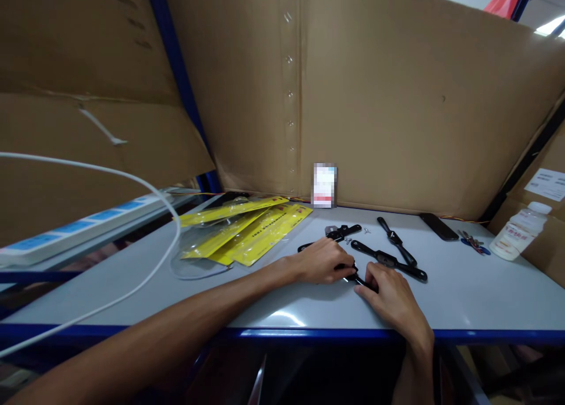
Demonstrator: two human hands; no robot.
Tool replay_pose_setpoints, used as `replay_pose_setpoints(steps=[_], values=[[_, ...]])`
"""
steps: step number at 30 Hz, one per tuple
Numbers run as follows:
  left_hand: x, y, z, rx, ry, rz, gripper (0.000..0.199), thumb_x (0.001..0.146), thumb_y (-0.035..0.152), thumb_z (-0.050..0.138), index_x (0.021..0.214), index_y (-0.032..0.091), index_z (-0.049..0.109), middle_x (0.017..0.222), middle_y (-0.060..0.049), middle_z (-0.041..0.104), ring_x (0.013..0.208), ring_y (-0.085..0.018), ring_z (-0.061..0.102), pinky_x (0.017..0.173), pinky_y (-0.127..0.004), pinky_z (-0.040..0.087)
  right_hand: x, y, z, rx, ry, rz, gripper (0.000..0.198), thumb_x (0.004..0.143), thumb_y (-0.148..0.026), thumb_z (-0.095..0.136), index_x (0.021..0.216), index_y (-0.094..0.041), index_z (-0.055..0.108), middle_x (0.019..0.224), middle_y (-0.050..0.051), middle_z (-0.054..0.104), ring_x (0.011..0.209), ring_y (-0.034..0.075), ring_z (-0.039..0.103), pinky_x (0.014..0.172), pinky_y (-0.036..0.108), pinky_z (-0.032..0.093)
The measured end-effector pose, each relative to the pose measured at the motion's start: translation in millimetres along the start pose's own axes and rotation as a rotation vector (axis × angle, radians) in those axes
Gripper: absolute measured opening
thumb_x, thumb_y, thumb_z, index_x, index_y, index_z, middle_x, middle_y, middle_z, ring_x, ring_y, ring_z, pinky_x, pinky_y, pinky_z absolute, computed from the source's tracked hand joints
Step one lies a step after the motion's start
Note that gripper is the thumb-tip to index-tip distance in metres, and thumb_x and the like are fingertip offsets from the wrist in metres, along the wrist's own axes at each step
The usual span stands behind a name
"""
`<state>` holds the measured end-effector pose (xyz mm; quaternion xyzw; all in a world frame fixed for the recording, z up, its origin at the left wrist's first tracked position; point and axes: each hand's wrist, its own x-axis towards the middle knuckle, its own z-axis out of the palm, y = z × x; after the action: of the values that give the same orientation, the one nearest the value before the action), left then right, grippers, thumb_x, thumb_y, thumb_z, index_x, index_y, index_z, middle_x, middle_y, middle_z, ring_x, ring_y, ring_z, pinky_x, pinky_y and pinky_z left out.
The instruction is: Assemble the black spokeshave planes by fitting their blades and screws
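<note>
A black spokeshave (359,280) is in both my hands, low over the grey tabletop. My left hand (325,260) is closed around its left and middle part, covering much of it. On its right handle, my right hand (392,293) grips with thumb and fingers. Just beyond lies another spokeshave (388,260), close to my right fingers. A third spokeshave (396,240) rests farther back at a slant. Behind my left hand is one more black spokeshave (341,233), partly hidden, with small metal pieces (367,231) beside it.
Yellow-carded clear packages (265,231) are piled at the left. A white cable (152,275) loops in front of a power strip (83,228). Toward the right are a phone (438,226), keys (473,242) and a white bottle (521,231). Cardboard (388,110) walls the back.
</note>
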<state>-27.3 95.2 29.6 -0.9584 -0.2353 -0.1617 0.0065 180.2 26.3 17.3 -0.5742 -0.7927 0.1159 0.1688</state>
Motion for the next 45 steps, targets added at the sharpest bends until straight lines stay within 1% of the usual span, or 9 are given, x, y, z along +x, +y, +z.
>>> replay_pose_setpoints(steps=[5, 12, 18, 21, 24, 29, 38, 41, 45], values=[[0.2, -1.5, 0.1, 0.029, -0.008, -0.036, 0.018, 0.096, 0.023, 0.056, 0.102, 0.022, 0.072, 0.07, -0.002, 0.072, 0.061, -0.016, 0.065, 0.053, -0.026, 0.034, -0.1, -0.2, -0.4, -0.005, -0.002, 0.004, 0.019, 0.09, -0.029, 0.064, 0.079, -0.022, 0.051, 0.088, 0.001, 0.066, 0.077, 0.017, 0.057, 0.066, 0.029, 0.029], [2.6, -7.4, 7.3, 0.22, -0.036, -0.047, 0.028, 0.102, 0.041, 0.051, 0.09, 0.019, 0.066, 0.07, -0.004, 0.071, 0.058, -0.018, 0.063, 0.055, -0.027, 0.037, 1.6, 2.0, 2.2, -0.015, 0.004, -0.002, 0.02, 0.088, -0.032, 0.067, 0.08, -0.022, 0.052, 0.087, 0.0, 0.067, 0.075, 0.017, 0.056, 0.064, 0.029, 0.028], [5.1, -3.1, 6.6, 0.183, -0.088, -0.155, 0.034, 0.103, 0.036, 0.048, 0.079, 0.018, 0.063, 0.067, -0.006, 0.069, 0.057, -0.018, 0.063, 0.056, -0.027, 0.035, 0.1, 1.1, 2.1, -0.006, 0.016, -0.009, 0.019, 0.089, -0.03, 0.065, 0.08, -0.022, 0.052, 0.088, 0.001, 0.066, 0.076, 0.017, 0.056, 0.066, 0.029, 0.028], [6.3, 1.5, 4.1, 0.158, -0.073, -0.234, 0.022, 0.101, 0.03, 0.048, 0.093, 0.018, 0.064, 0.071, -0.005, 0.071, 0.06, -0.02, 0.063, 0.056, -0.029, 0.035, -0.9, 0.0, 1.2, 0.001, 0.02, -0.009, 0.018, 0.09, -0.03, 0.064, 0.08, -0.022, 0.051, 0.088, 0.001, 0.066, 0.076, 0.017, 0.056, 0.066, 0.029, 0.028], [6.1, 4.9, 0.7, 0.121, -0.046, -0.202, 0.016, 0.096, 0.018, 0.048, 0.106, 0.019, 0.061, 0.08, -0.003, 0.073, 0.063, -0.019, 0.063, 0.056, -0.028, 0.033, -1.4, -0.3, 1.0, 0.004, 0.019, -0.012, 0.018, 0.09, -0.03, 0.064, 0.08, -0.022, 0.051, 0.088, 0.0, 0.066, 0.076, 0.018, 0.056, 0.066, 0.029, 0.028], [1.9, 4.1, -5.3, 0.102, -0.103, -0.044, 0.013, 0.097, 0.026, 0.054, 0.089, 0.02, 0.061, 0.077, -0.003, 0.071, 0.061, -0.017, 0.062, 0.054, -0.029, 0.032, -0.5, 1.7, 2.9, -0.002, 0.023, -0.016, 0.019, 0.089, -0.031, 0.065, 0.081, -0.022, 0.051, 0.088, 0.0, 0.066, 0.077, 0.018, 0.056, 0.066, 0.029, 0.028], [6.9, 4.3, 2.6, 0.18, -0.092, -0.169, 0.028, 0.103, 0.033, 0.047, 0.082, 0.018, 0.059, 0.074, -0.005, 0.071, 0.063, -0.019, 0.065, 0.056, -0.029, 0.034, -0.6, -1.0, 0.6, 0.009, 0.02, -0.008, 0.018, 0.09, -0.029, 0.064, 0.08, -0.022, 0.051, 0.088, 0.0, 0.066, 0.075, 0.016, 0.055, 0.065, 0.029, 0.028], [7.3, 5.2, 5.0, 0.116, -0.043, -0.229, 0.02, 0.102, 0.03, 0.048, 0.089, 0.019, 0.059, 0.074, -0.004, 0.071, 0.063, -0.02, 0.064, 0.056, -0.029, 0.033, -1.0, -1.7, 0.4, 0.009, 0.018, -0.011, 0.018, 0.09, -0.03, 0.064, 0.08, -0.022, 0.051, 0.089, 0.0, 0.066, 0.076, 0.017, 0.055, 0.066, 0.029, 0.028], [6.1, 6.2, 4.1, -0.018, -0.028, -0.194, 0.013, 0.099, 0.021, 0.046, 0.094, 0.02, 0.058, 0.073, -0.001, 0.069, 0.062, -0.017, 0.062, 0.056, -0.028, 0.03, -1.3, -0.8, 1.7, 0.012, 0.021, -0.014, 0.017, 0.09, -0.029, 0.063, 0.081, -0.022, 0.051, 0.089, 0.0, 0.067, 0.077, 0.017, 0.056, 0.066, 0.029, 0.029]])
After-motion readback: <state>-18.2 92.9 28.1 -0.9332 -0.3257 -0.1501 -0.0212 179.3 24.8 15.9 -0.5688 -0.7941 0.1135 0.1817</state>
